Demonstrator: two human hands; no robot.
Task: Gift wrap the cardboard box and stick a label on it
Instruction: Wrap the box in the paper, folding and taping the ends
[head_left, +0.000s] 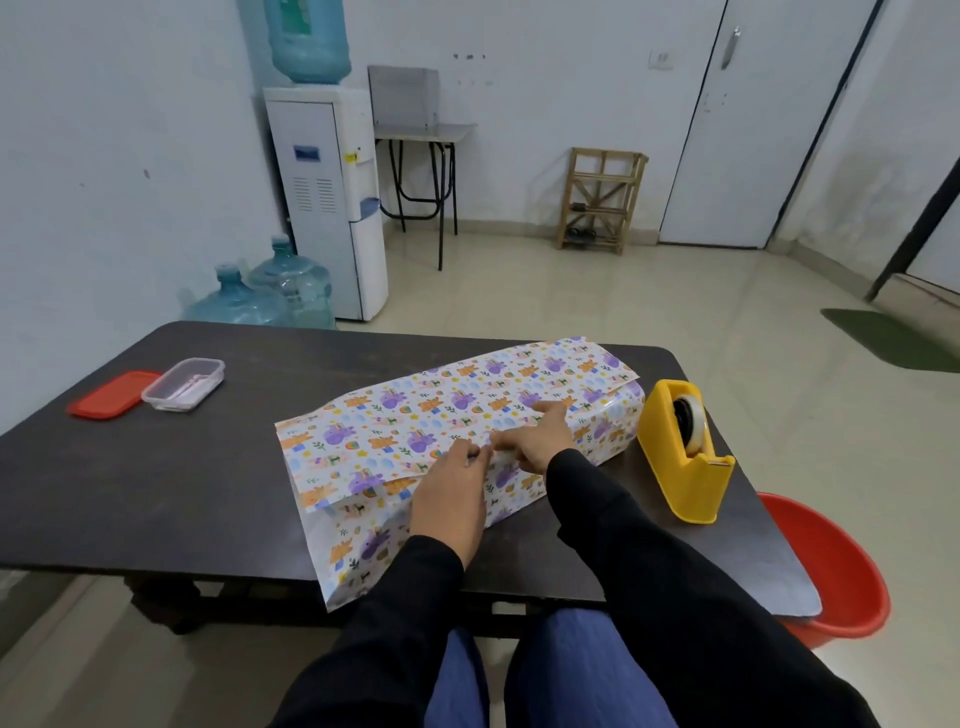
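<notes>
Wrapping paper (395, 431) is folded over the hidden cardboard box at the middle of the tabletop (208, 467), its overlapping edge pinched by the left hand (449, 493) and pressed down by the right hand (535, 441), index finger outstretched, near the tape dispenser (685, 452).

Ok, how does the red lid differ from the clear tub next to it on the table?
The red lid is opaque and lies flat; the clear tub is see-through and stands taller, with walls. The lid carries nothing, while the tub has something pinkish inside, too small to identify. The lid lies on the tub's left, right beside it. Both are rounded rectangles of similar footprint on the dark table.
</notes>
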